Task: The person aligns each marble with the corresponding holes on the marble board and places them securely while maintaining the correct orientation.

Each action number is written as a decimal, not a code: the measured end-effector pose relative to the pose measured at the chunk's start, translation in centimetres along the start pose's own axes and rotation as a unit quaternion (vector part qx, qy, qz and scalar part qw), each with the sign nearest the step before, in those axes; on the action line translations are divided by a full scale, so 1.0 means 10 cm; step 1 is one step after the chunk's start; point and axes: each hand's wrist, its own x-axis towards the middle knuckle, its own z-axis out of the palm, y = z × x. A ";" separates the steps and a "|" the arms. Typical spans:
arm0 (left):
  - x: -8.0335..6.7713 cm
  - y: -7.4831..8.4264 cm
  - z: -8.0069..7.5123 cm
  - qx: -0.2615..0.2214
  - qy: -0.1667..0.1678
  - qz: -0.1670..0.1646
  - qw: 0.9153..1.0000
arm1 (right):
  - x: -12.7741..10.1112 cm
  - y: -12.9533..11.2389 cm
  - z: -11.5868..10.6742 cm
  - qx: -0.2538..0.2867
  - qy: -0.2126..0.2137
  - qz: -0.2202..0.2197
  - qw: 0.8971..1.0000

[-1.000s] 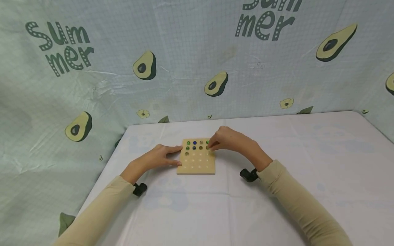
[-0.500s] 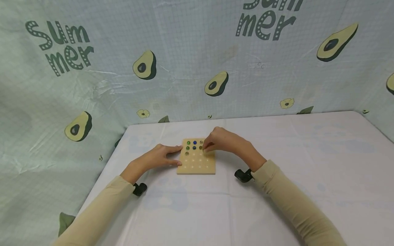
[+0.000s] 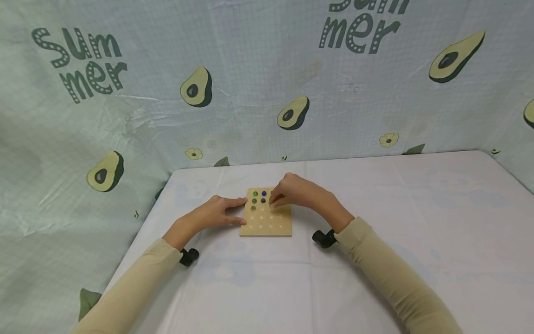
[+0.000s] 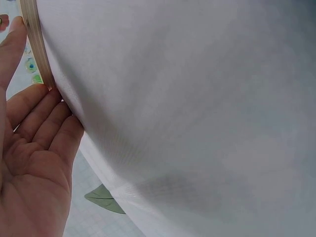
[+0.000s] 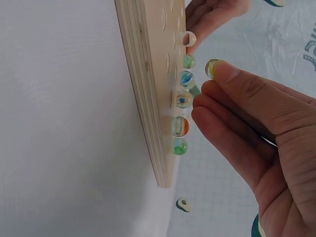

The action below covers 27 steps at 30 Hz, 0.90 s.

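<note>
A square wooden board (image 3: 265,228) with rows of round hollows lies on the table. Glass marbles sit in its far rows, among them a blue marble (image 3: 264,194) and a green marble (image 3: 255,194). My right hand (image 3: 294,190) is over the board, thumb and fingertips pinching a clear marble with a yellow swirl (image 5: 211,69), held off the board surface in the right wrist view. My left hand (image 3: 214,213) touches the board's left edge with extended thumb and fingers spread apart. In the left wrist view its fingertips meet the board's wooden side (image 4: 38,44).
A white cloth (image 3: 258,287) covers the table beneath the board. Behind it hangs a pale curtain (image 3: 242,55) printed with avocados and lettering. Small black cameras are on both wrists.
My right hand has moved left over the board, from its right edge to near the middle columns, covering different marbles. My left hand has stayed at the left edge.
</note>
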 end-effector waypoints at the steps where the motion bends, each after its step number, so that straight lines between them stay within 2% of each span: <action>1: 0.00 0.00 0.00 0.001 0.000 0.001 1.000 | 0.01 0.00 0.01 -0.001 0.001 -0.001 1.000; 6: 0.00 -0.02 0.01 -0.001 0.005 0.010 1.000 | 0.09 0.00 0.04 -0.009 0.005 0.003 1.000; 27: -0.02 -0.02 -0.01 -0.005 0.009 0.026 1.000 | 0.31 -0.09 0.14 -0.008 -0.033 0.036 0.999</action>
